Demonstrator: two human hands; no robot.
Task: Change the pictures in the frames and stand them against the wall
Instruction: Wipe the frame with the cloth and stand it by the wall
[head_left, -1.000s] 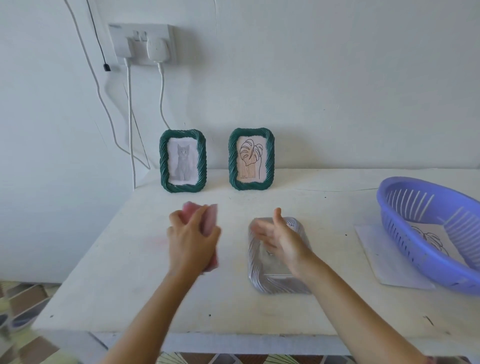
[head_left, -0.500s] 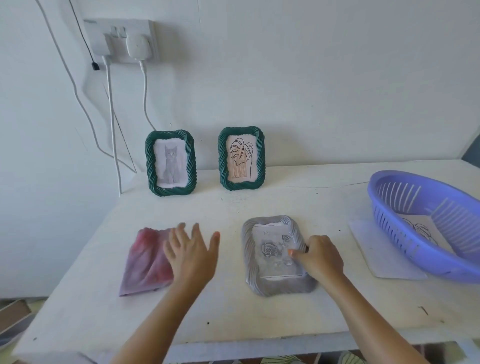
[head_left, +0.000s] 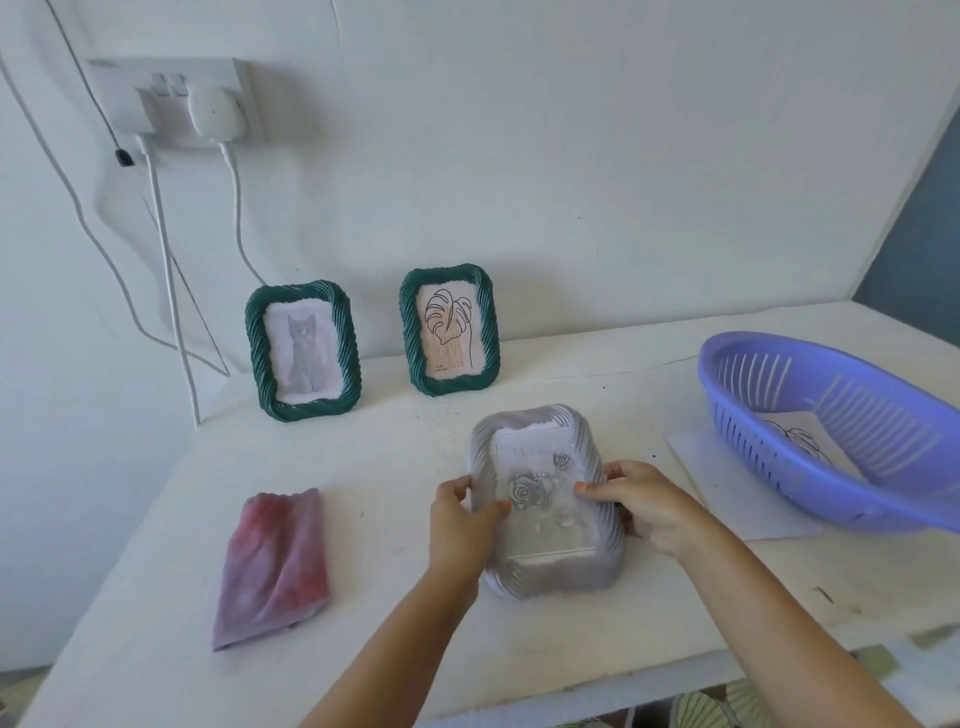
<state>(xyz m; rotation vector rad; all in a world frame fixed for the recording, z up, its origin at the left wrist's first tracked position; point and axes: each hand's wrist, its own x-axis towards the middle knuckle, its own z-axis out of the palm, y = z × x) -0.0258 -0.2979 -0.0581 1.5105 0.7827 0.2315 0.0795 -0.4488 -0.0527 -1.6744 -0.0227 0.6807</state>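
A silver frame (head_left: 540, 566) with a rose picture is tilted up off the white table (head_left: 395, 467), its top edge raised toward the wall. My left hand (head_left: 462, 525) grips its left side and my right hand (head_left: 644, 501) grips its right side. Two green frames stand against the wall behind it: one with a grey cat picture (head_left: 304, 351) on the left, one with a leaf drawing (head_left: 449, 330) to its right.
A folded pink-red cloth (head_left: 275, 564) lies on the table at the left. A purple slotted basket (head_left: 836, 431) holding a leaf drawing sits at the right on a white sheet (head_left: 711, 478). A wall socket (head_left: 176, 98) with white cables hangs at upper left.
My left hand put the cloth down on the table and moved right to the silver frame. Both hands now hold the frame, and its top edge has come up.
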